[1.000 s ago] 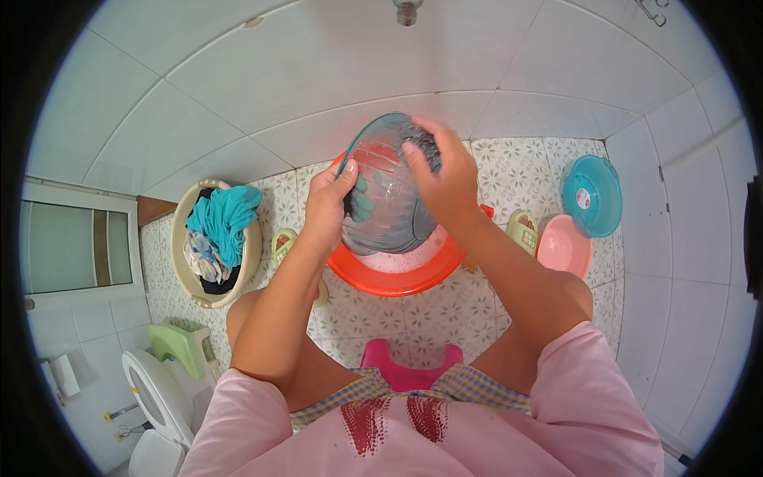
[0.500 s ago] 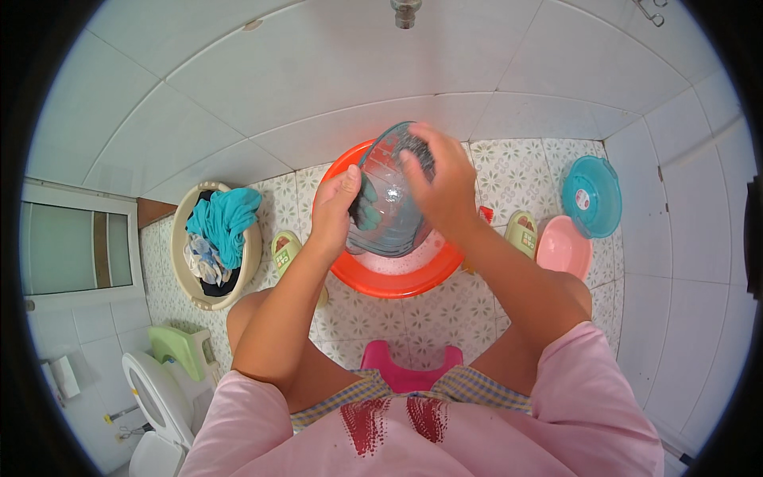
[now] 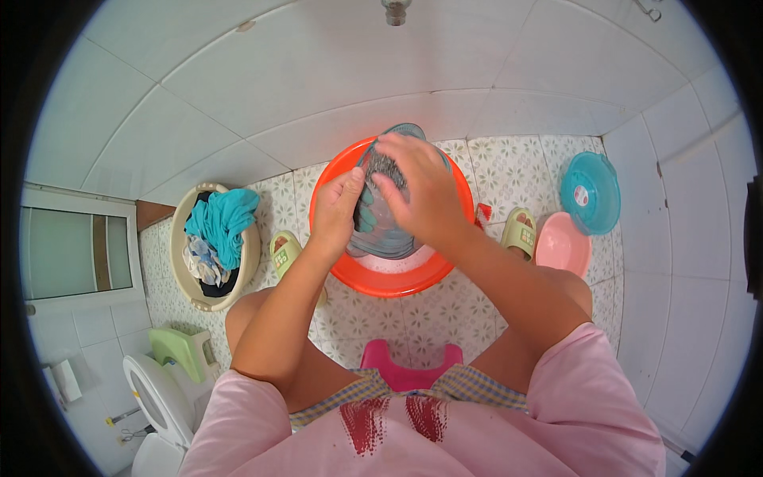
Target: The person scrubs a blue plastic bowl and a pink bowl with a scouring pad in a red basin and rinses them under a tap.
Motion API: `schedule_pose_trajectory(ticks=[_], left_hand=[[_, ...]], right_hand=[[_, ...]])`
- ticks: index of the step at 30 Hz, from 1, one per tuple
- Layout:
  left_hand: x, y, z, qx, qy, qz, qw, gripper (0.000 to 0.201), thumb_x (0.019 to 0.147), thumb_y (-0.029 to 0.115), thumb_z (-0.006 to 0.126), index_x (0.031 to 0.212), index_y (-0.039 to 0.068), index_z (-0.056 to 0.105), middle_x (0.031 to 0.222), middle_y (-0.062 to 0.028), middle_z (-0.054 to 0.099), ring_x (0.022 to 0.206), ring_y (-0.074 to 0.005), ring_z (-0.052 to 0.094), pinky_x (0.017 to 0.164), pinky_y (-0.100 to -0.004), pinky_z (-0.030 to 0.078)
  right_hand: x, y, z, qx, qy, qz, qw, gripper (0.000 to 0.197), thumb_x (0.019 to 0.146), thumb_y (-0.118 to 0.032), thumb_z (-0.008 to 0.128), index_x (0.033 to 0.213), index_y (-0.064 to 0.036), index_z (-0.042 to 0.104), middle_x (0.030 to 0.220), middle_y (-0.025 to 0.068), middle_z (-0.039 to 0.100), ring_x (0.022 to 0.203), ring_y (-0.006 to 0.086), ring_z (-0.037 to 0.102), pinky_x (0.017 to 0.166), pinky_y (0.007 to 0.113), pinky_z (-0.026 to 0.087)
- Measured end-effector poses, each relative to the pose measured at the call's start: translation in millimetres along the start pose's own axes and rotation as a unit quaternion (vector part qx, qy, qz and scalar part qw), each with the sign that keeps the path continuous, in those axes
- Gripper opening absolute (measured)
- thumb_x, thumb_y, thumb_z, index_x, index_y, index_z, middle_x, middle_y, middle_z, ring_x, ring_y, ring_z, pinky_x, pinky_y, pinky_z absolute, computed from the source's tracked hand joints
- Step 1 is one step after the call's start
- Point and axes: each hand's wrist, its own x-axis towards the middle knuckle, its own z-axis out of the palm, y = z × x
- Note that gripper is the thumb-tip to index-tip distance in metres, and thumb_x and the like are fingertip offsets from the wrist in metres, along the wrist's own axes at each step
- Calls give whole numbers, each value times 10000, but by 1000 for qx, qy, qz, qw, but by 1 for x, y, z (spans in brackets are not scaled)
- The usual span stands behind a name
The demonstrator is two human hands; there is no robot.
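A see-through bluish bowl (image 3: 385,238) with a ridged wall is held tilted above a red-orange basin (image 3: 389,288) of sudsy water. My left hand (image 3: 337,208) grips its left side, thumb near the rim; the fingers show through the clear wall. My right hand (image 3: 425,189) presses a grey steel wool scrubber (image 3: 385,167) against the bowl, fingers curved over it. Part of the scrubber and the bowl's right side are hidden by that hand.
At left stands a cream tub (image 3: 249,262) with turquoise clothes (image 3: 222,222). A teal basin (image 3: 608,203) and a pink basin (image 3: 563,245) are at right. A red brush-like thing (image 3: 483,213) sits beside the orange basin. A pink stool (image 3: 409,375) is beneath me; a tap (image 3: 396,11) juts overhead.
My right hand has slid left across the bowl with the scrubber. The bowl has turned a little, and my left hand keeps its hold.
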Motion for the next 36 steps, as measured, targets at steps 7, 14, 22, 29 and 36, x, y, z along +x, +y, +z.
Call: schedule_pose_trajectory(ticks=[7,14,22,29,36], left_hand=[[-7,3,-8,-142,24,-46,989,300,968,339,532,934,52,611,773,15,602,666,-58,544,624,-220,453],[-1,5,-23,-269,-28,-133,954,443,955,447,505,1117,39,568,1004,-53,643,847,-129,612,769,-296,514],[4,18,-18,-270,108,-228,929,531,938,505,495,1162,29,565,1073,-96,628,910,-186,617,825,-352,522],[8,10,-25,-225,112,-204,946,553,932,527,488,1151,27,572,1068,-102,635,930,-214,623,821,-377,535],[7,14,-14,-214,144,-227,939,519,933,511,498,1146,44,579,1068,-96,638,938,-207,626,817,-375,535]], right_hand=[[32,40,-35,167,-78,372,910,262,851,-181,638,1051,-12,617,1017,158,658,921,239,638,809,331,482],[43,30,-49,354,147,354,853,328,905,-177,622,1146,39,570,1084,98,612,942,98,577,784,237,477],[31,24,-41,90,28,125,988,369,787,-97,669,1143,-48,587,1133,127,574,999,298,579,800,330,488],[25,12,-33,53,18,51,997,302,776,-85,670,1068,-51,599,1148,142,568,1055,329,543,895,382,449],[19,5,-22,65,-25,-47,996,329,701,-32,690,1018,-52,603,1130,118,585,984,343,562,842,420,464]])
